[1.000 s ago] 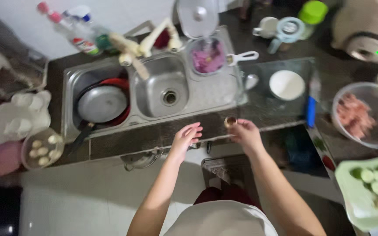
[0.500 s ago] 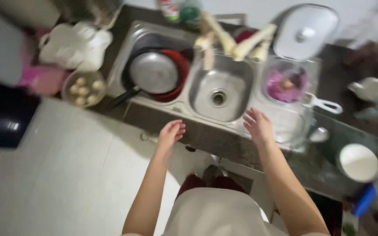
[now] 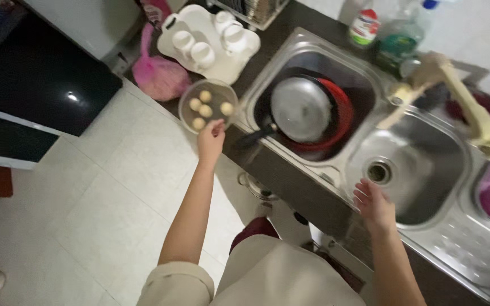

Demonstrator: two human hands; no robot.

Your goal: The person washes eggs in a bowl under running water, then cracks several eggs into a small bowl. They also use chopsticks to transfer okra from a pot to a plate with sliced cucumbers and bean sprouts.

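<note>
Overhead, the left hand (image 3: 211, 139) is reaching to the near rim of a clear bowl (image 3: 186, 115) of small pale round balls (image 3: 205, 110), fingertips touching the rim, fingers loosely curled and not yet pinching it; the bowl is sitting on the dark counter (image 3: 290, 175) just left of the sink, near a pink bag (image 3: 160, 76) and a white cup tray (image 3: 197, 42). Meanwhile the right hand (image 3: 374, 203) is hovering spread and empty over the front edge of the middle steel basin (image 3: 421, 164), beside the basin holding a pan (image 3: 301, 109).
</note>
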